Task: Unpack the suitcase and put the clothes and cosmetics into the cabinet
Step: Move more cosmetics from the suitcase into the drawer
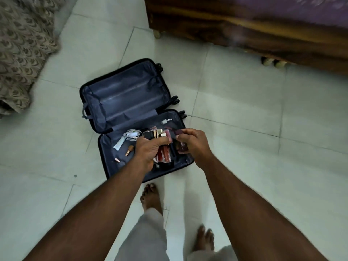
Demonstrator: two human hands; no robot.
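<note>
A dark suitcase [105, 95] lies open on the tiled floor, its far half bare grey lining. My left hand [148, 149] grips a bundle of cosmetics [160, 135], lipsticks and gloss tubes with gold caps, above the near half. My right hand [194, 143] pinches a dark maroon cosmetic [178, 132] beside that bundle. Loose in the near half lie a white tube [119, 145], a small gold-capped bottle [130, 149], a pink lipstick [117, 160], a coiled white cable [131, 135] and a small white bottle [165, 121].
A wooden bed frame [244, 29] on small feet stands at the back right. Patterned brown fabric [22, 44] hangs at the left. My bare feet [151, 196] stand just in front of the suitcase on the pale tiles.
</note>
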